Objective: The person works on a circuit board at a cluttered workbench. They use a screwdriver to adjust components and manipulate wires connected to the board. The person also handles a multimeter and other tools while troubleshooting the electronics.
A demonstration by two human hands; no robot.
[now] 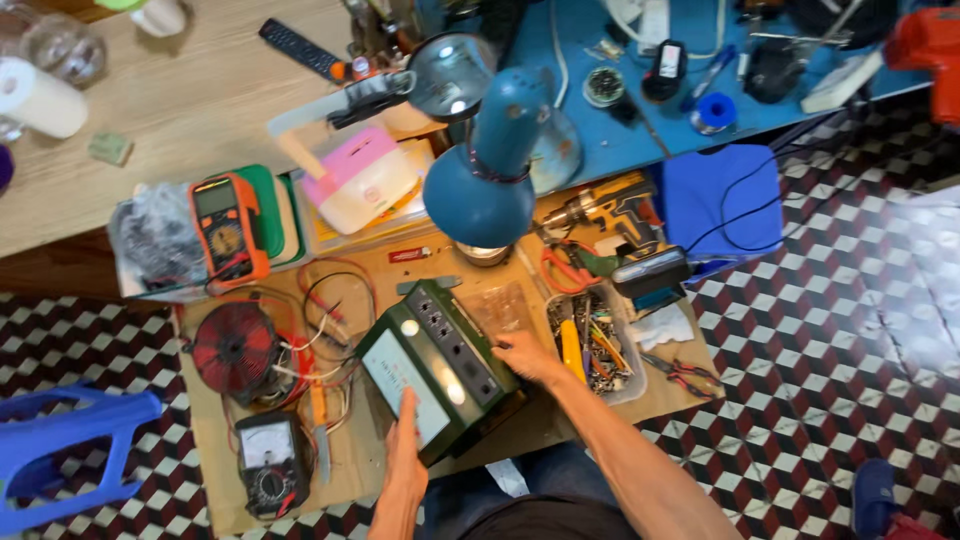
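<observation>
A dark green metal box (440,360) with a pale front panel and a row of sockets on its top lies tilted on a low cardboard-covered board (360,460). My left hand (405,455) rests flat on the box's pale panel, fingers together and pointing away from me. My right hand (525,355) grips the box's right end. A blue desk lamp (485,170) hangs right above the box and throws a bright spot on it.
Left of the box lie a red wire coil (235,350), an analogue meter (270,465) and an orange multimeter (228,225). A clear tray of small parts (595,350), red pliers (685,375) and a cordless drill (605,215) sit right. A blue stool (60,450) stands on the tiled floor.
</observation>
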